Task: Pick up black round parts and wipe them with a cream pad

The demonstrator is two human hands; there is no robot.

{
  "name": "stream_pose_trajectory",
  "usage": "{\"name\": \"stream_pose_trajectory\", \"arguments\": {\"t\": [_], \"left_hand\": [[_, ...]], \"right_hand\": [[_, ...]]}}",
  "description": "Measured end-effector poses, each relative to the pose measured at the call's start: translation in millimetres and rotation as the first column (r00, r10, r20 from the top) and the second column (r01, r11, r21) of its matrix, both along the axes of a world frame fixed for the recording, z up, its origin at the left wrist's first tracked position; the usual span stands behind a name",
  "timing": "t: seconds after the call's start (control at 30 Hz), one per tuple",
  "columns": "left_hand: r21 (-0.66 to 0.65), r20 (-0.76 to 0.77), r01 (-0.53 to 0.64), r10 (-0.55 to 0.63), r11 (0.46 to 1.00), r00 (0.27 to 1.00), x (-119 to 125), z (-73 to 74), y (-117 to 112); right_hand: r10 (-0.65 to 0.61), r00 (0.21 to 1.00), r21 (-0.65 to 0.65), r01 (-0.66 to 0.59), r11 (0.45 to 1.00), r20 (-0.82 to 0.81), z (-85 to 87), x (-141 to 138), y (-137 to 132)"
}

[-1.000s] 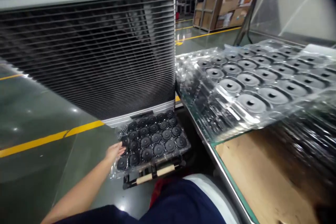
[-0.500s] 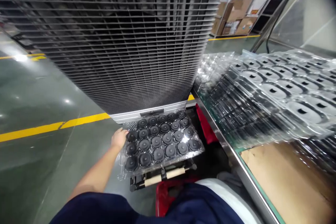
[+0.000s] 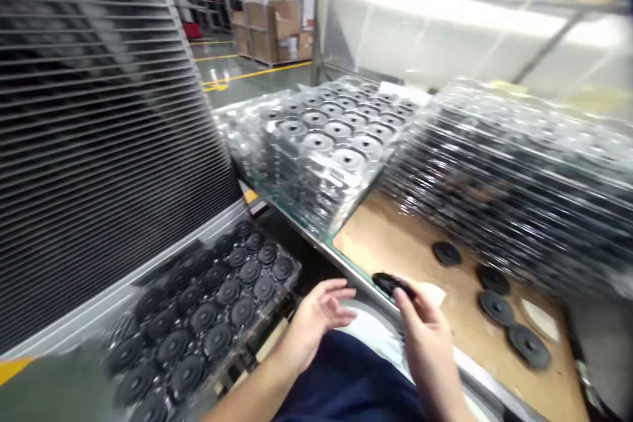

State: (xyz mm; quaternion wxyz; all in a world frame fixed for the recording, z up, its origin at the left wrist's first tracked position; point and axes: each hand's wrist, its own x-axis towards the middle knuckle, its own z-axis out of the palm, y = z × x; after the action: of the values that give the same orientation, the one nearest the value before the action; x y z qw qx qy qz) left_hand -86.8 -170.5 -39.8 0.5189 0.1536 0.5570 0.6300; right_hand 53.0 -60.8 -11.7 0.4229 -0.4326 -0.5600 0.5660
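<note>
My right hand (image 3: 429, 333) pinches a black round disc (image 3: 388, 282) between thumb and fingers, above the near edge of a cardboard-covered bench (image 3: 376, 227). The disc is tilted and seen nearly edge-on. My left hand (image 3: 319, 316) is held a little to the left of it, fingers spread and curved, with nothing in them. Below and left of that hand lies a clear plastic tray (image 3: 295, 271) filled with rows of black round discs (image 3: 217, 339). Several loose black discs (image 3: 529, 346) lie on the cardboard to the right, near a white oval piece (image 3: 541, 318).
A stack of clear trays with grey pieces (image 3: 341, 138) stands on the bench's far left part. Another tall stack of clear trays (image 3: 509, 151) is at its right. A slatted grey panel (image 3: 109, 145) rises at the left. Cardboard boxes (image 3: 277, 33) stand on the floor behind.
My view has turned to the right. My left hand has let go of the filled tray's edge and moved toward the bench. My right hand has come into view, holding a black disc.
</note>
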Motion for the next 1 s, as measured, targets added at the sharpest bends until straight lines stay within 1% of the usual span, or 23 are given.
{"name": "stream_pose_trajectory", "arguments": {"t": [0.03,0.07,0.1,0.13,0.2,0.3,0.33,0.37,0.43,0.47,0.5,0.53,0.6,0.67,0.7,0.8,0.9,0.93,1.0], "left_hand": [[0.065,0.058,0.078,-0.082,0.995,0.995,8.2,15.3,19.0],[0.136,0.143,0.152,-0.171,0.979,0.975,14.5,28.5,34.3],[0.195,0.257,0.198,-0.245,0.961,0.935,19.3,38.8,46.3],[0.223,0.334,0.22,-0.287,0.95,0.898,22.8,45.8,55.5],[0.225,0.443,0.237,-0.316,0.945,0.839,27.2,50.6,67.9],[0.194,0.504,0.23,-0.298,0.954,0.811,28.9,45.4,78.3],[0.198,0.517,0.221,-0.293,0.955,0.805,28.4,43.6,81.1],[0.207,0.524,0.209,-0.289,0.956,0.801,27.3,42.8,84.2],[0.232,0.521,0.191,-0.287,0.954,0.804,24.0,44.7,91.6],[0.239,0.516,0.191,-0.291,0.952,0.806,22.2,47.0,96.2],[0.239,0.511,0.194,-0.293,0.952,0.808,20.5,49.8,101.3],[0.231,0.509,0.196,-0.29,0.953,0.81,19.2,52.5,107.0],[0.197,0.519,0.2,-0.275,0.96,0.809,17.9,56.4,119.4],[0.137,0.552,0.192,-0.236,0.972,0.8,18.4,56.9,132.3],[0.104,0.57,0.189,-0.214,0.976,0.793,19.2,56.1,138.6],[0.021,0.588,0.201,-0.175,0.979,0.79,22.5,51.4,155.2],[-0.006,0.568,0.233,-0.188,0.973,0.801,25.6,46.6,167.9],[-0.004,0.568,0.238,-0.194,0.971,0.8,26.3,45.3,171.5],[0.005,0.581,0.247,-0.204,0.969,0.788,27.3,43.1,178.5]], "right_hand": [[0.036,0.998,0.154,-0.043,0.987,0.054,2.4,-1.5,-1.8],[0.056,0.995,0.262,-0.075,0.962,0.081,4.5,-1.5,-2.9],[0.067,0.993,0.354,-0.099,0.93,0.102,6.1,0.2,-3.4],[0.065,0.99,0.431,-0.113,0.895,0.125,7.2,3.5,-3.6],[0.047,0.985,0.537,-0.131,0.834,0.167,7.5,14.8,-3.6],[0.024,0.948,0.639,-0.233,0.733,0.318,4.4,40.0,-2.1],[-0.025,0.925,0.644,-0.246,0.724,0.38,2.1,49.6,0.4],[-0.1,0.893,0.632,-0.228,0.741,0.439,-1.3,59.2,4.7],[-0.259,0.81,0.567,-0.107,0.816,0.526,-12.2,76.2,19.5],[-0.312,0.768,0.528,-0.041,0.848,0.56,-19.7,82.7,29.5],[-0.334,0.736,0.491,0.001,0.871,0.59,-28.0,87.2,40.3],[-0.327,0.719,0.46,0.012,0.888,0.613,-36.7,89.7,50.9],[-0.284,0.71,0.414,-0.011,0.91,0.644,-52.4,88.3,67.8],[-0.241,0.713,0.385,-0.044,0.922,0.659,-61.8,81.0,75.4],[-0.215,0.721,0.374,-0.066,0.925,0.659,-63.6,76.4,75.8],[-0.1,0.755,0.339,-0.168,0.925,0.648,-59.8,65.2,70.8],[-0.006,0.761,0.305,-0.253,0.918,0.649,-52.5,63.3,69.9],[0.002,0.76,0.296,-0.255,0.92,0.65,-50.4,65.1,72.0],[-0.018,0.762,0.283,-0.219,0.934,0.648,-45.0,71.5,79.4]]}}
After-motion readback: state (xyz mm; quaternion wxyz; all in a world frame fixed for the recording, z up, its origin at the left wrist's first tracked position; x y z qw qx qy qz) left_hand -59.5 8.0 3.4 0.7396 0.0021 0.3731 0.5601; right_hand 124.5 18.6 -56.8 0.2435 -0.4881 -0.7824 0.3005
